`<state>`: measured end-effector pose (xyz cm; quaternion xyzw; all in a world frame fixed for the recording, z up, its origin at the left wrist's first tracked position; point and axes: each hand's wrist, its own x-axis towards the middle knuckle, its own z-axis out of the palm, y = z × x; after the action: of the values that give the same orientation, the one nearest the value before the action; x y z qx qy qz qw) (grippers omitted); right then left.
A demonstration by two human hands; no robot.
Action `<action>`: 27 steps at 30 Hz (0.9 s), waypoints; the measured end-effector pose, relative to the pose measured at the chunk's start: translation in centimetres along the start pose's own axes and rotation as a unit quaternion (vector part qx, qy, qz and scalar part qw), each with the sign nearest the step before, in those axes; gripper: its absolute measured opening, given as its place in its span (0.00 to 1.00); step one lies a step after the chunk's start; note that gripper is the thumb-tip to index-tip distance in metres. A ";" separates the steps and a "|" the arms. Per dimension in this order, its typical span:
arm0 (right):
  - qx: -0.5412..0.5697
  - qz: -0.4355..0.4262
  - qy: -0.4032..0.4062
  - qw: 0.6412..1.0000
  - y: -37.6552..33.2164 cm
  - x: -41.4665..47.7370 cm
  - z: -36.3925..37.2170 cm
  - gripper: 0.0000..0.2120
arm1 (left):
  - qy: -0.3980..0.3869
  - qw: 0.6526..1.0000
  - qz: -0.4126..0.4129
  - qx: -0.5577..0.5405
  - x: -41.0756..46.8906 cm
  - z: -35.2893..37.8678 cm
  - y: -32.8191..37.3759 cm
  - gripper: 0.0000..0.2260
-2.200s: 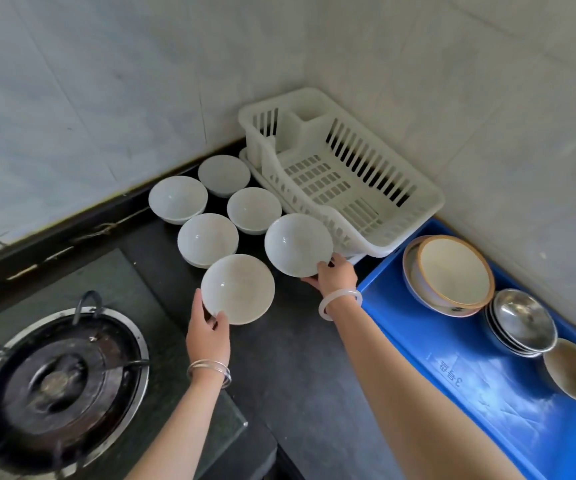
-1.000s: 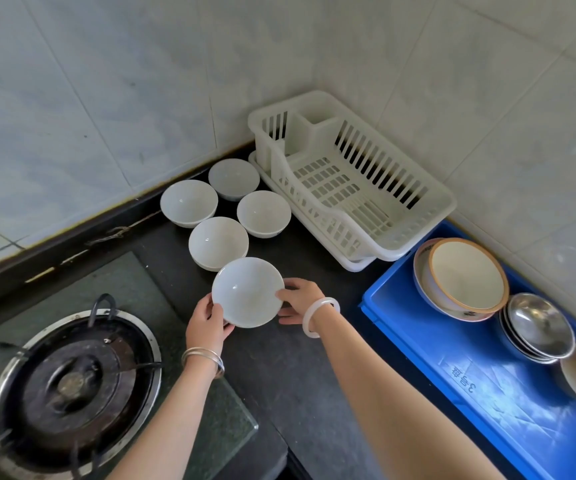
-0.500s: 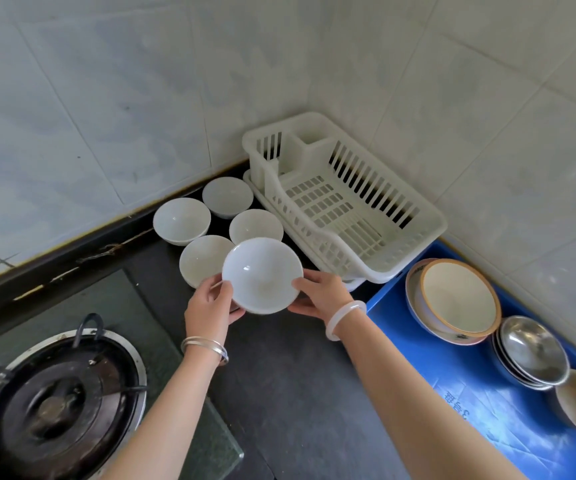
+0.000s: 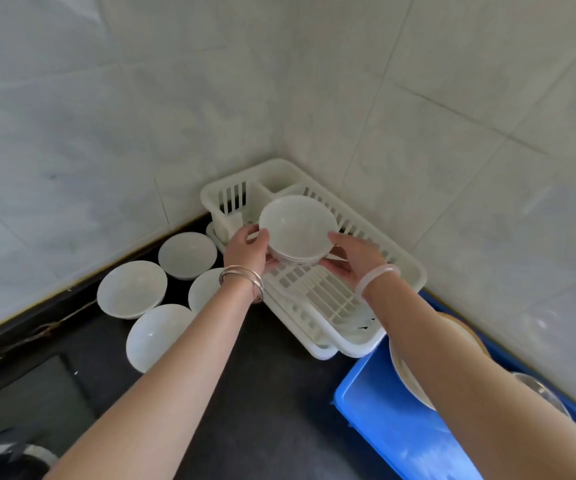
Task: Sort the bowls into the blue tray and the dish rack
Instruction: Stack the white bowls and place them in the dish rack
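White bowl (image 4: 297,226) above dish rack (image 4: 397,268) rim

Bright, even daylight; soft focus, wide-angle bending at the edges.

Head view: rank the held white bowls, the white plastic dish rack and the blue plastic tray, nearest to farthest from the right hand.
1. Held white bowls: gripped by the right hand at their right side.
2. White plastic dish rack: directly beneath the hand.
3. Blue plastic tray: lower right, nearer the person.
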<state>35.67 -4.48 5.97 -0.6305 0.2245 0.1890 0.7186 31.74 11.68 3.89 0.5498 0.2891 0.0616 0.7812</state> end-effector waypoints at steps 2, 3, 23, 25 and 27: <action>0.003 0.010 0.009 1.000 -0.6 2.1 0.3 0.03 | -0.001 1.000 -0.020 0.023 2.3 1.4 0.2 0.11; 0.002 0.019 0.010 1.000 -0.7 3.2 0.4 0.05 | -0.003 0.999 -0.029 0.038 3.5 1.9 0.1 0.13; -0.046 -0.009 0.061 0.997 2.8 15.0 2.2 0.18 | -0.005 0.991 -0.128 0.049 13.4 5.1 -4.3 0.15; -0.049 -0.016 0.064 0.997 3.2 15.4 2.2 0.17 | -0.002 0.991 -0.129 0.043 13.6 5.1 -4.6 0.16; -0.050 -0.022 0.065 0.996 3.4 15.7 2.1 0.17 | -0.004 0.991 -0.132 0.033 13.8 5.0 -4.8 0.16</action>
<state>46.96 -2.12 -5.40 -0.6815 0.2474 0.1425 0.6738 44.67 11.39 -4.55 0.5321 0.3581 -0.0538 0.7653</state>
